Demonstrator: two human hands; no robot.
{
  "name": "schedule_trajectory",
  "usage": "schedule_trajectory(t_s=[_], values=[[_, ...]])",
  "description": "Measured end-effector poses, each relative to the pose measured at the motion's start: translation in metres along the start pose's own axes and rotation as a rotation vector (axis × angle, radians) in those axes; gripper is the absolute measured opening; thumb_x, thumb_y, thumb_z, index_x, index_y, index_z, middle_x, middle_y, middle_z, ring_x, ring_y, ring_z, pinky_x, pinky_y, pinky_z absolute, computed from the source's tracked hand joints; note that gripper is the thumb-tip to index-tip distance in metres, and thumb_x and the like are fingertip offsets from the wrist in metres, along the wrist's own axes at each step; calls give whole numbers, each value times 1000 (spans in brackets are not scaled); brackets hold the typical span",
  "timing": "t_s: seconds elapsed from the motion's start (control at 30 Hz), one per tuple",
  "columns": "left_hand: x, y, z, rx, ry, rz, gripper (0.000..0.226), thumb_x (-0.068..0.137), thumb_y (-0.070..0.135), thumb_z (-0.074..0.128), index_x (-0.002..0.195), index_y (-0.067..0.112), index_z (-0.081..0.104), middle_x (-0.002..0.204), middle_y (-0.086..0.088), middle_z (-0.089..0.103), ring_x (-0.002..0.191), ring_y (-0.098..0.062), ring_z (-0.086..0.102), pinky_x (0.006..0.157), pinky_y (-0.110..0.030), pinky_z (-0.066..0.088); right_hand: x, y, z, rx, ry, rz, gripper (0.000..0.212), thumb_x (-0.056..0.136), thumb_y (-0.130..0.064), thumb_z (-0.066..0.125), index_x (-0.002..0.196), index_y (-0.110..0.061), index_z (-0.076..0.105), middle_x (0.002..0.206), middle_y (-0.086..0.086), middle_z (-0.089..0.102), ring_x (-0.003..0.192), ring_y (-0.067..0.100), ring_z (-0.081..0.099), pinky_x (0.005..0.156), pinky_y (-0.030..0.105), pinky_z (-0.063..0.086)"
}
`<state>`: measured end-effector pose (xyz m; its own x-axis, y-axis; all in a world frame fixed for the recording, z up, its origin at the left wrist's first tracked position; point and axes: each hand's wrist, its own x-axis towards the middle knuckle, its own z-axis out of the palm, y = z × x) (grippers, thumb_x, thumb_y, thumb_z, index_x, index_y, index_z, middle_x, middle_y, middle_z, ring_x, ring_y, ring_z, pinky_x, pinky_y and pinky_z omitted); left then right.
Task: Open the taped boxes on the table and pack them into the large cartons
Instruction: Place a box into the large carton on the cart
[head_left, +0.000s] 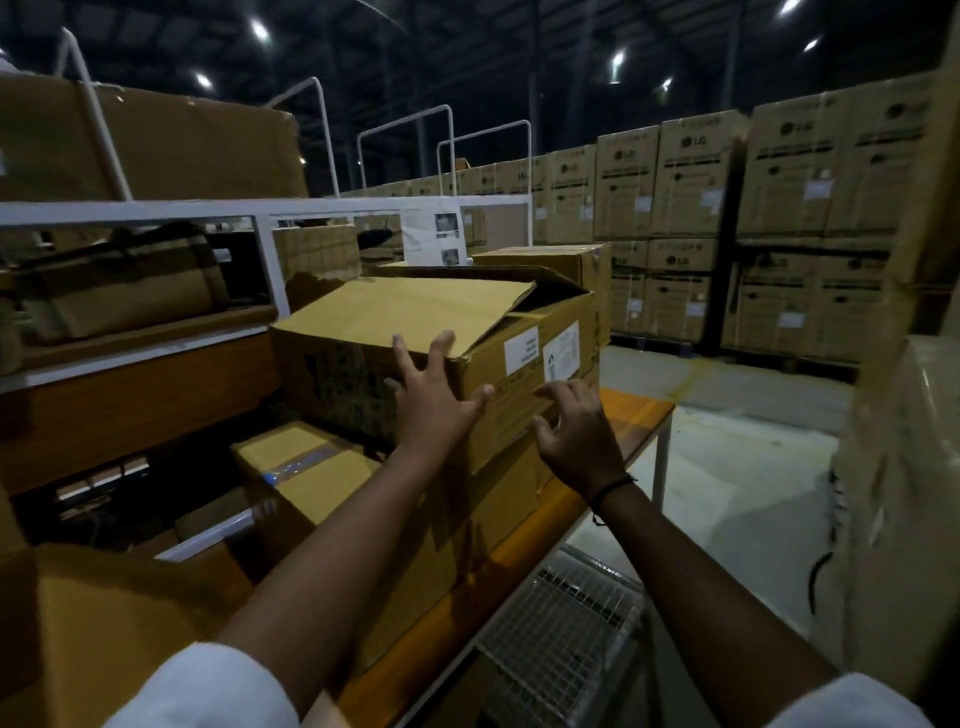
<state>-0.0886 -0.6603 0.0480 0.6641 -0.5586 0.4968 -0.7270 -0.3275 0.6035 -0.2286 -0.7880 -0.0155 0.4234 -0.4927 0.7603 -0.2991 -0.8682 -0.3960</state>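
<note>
Item, far left: a brown carton (150, 140) on the white shelf frame (208, 210), out of my reach and not in play; item, near left: a large carton (104, 623) at my elbow, probably one of those I am to fill; item, centre left, low: a taped box (306, 467) with clear tape along its seam, unopened, lying under and beside the upper one, awaiting its turn; item, centre: the upper box (415, 343), stacked on others on the orange table (639, 415), top flaps loose and one lifted at the far right corner, so I judge it already opened; item: my left hand (431, 400), fingers spread wide, palm flat against its near face, steadying it; item: my right hand (576, 431), fingers spread and curled, just short of the box's near right corner, gripping nothing, seemingly placed to take the other side for a two-handed lift; item, near right: a wire mesh cart (561, 639) below the table edge; item, far right: stacked printed cartons (727, 208) on pallets, well apart from my work
</note>
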Motion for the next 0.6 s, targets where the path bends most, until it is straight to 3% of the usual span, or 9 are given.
schedule_trajectory(t_s=[0.23, 0.33, 0.47, 0.6], values=[[15, -44, -22, 41, 148, 47, 65, 93, 30, 74, 148, 35, 39, 167, -8, 14, 140, -41, 41, 99, -54, 51, 9, 16, 24, -1, -64, -27, 36, 85, -21, 69, 120, -14, 61, 114, 8, 59, 105, 28, 55, 88, 45, 52], [19, -63, -38, 65, 153, 75, 63, 90, 31, 76, 143, 38, 42, 162, -5, 25, 133, -36, 49, 95, -54, 55, 3, 20, 29, 26, -102, -34, 40, 85, -21, 68, 123, -15, 60, 118, 8, 59, 107, 28, 54, 90, 46, 52], [17, -64, -45, 107, 144, 112, 61, 90, 30, 76, 139, 37, 42, 157, -4, 31, 128, -37, 53, 91, -58, 56, -2, 27, 29, 68, -129, -59, 38, 85, -25, 64, 123, -16, 60, 117, 6, 58, 106, 26, 56, 87, 45, 54], [13, -69, -57, 66, 144, 128, 58, 92, 25, 74, 140, 32, 43, 155, -3, 33, 126, -34, 53, 90, -52, 55, 7, 45, 16, 55, -74, -68, 40, 84, -26, 65, 121, -14, 59, 114, 9, 60, 106, 26, 57, 88, 46, 55]])
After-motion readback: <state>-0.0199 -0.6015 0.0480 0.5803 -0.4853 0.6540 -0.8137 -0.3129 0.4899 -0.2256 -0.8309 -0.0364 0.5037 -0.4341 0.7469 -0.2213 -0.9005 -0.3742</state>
